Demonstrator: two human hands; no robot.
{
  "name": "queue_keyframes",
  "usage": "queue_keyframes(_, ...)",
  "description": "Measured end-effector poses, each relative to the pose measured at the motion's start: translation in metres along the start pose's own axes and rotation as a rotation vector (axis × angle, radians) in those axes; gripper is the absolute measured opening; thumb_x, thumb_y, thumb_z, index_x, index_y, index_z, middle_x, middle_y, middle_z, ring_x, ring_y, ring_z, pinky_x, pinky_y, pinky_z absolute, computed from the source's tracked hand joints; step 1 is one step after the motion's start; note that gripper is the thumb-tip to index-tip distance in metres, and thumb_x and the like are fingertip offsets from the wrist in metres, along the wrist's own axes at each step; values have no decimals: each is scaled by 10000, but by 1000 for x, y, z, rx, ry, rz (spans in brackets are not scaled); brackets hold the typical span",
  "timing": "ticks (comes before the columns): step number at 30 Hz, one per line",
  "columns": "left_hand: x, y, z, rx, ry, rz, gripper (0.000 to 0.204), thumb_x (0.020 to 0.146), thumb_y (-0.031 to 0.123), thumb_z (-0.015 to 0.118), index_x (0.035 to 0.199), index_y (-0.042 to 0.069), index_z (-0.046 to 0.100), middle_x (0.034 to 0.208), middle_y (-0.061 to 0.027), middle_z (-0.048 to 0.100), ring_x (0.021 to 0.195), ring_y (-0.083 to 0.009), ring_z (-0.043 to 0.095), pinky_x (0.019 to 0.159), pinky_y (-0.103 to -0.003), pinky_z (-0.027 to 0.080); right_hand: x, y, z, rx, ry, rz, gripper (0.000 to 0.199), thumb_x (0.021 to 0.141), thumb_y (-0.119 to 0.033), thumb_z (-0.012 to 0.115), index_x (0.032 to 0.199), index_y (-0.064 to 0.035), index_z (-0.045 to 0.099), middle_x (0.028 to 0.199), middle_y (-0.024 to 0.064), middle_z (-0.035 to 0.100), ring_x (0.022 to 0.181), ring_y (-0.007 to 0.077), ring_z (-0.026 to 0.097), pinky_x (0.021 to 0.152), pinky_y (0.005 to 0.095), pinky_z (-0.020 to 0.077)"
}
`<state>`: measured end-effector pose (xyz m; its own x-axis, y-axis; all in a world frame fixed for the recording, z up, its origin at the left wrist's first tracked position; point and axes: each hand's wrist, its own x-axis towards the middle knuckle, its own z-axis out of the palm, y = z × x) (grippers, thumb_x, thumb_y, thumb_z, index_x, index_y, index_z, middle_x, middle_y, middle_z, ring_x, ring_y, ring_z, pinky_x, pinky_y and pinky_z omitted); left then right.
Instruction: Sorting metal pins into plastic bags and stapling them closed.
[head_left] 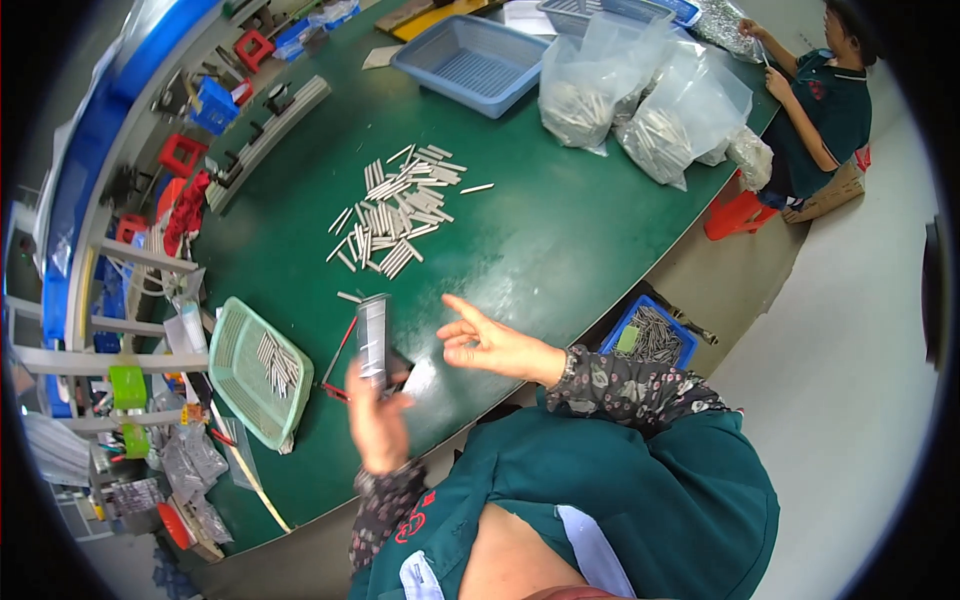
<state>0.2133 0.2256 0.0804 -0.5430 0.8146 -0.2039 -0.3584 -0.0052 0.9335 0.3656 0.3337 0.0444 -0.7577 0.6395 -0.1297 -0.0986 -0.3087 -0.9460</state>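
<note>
A grey slab-like piece with a dark lower end (373, 335) stands on the green table in front of me. My left hand (378, 425) is at its near end, blurred by motion, and whether it grips the piece I cannot make out. To the right, my right hand (490, 340) hovers over the table edge, empty, index finger stretched out and fingers apart. A thin red frame (340, 355) lies left of the grey piece. Beyond it spreads a loose pile of short metal rods (400, 205), and a lone rod (348, 297) lies nearer.
A pale green basket (228, 375) with some rods sits at the left. A blue-grey tray (490, 100) and clear bags of rods (660, 145) stand at the far side. A blue bin of rods (690, 350) is below the right edge. Another person (820, 110) sits far right.
</note>
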Motion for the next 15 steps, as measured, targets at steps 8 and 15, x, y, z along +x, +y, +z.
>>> queue_keyframes(8,55,-78,165,871,-877,238,486,830,245,507,1242,49,339,1139,-163,401,1009,-271,468,783,-342,446,-14,-15,-146,52,548,-91,637,787,-181,565,1296,-16,221,1060,114,476,862,176,510,756,264,425)
queue_keyframes(15,162,-6,235,1262,-701,974,433,695,82,593,1101,38,447,1101,-159,419,1000,-314,457,814,-351,428,-39,-29,-265,-1699,641,-36,541,685,-43,496,1216,-80,397,852,119,484,825,251,470,698,349,381)
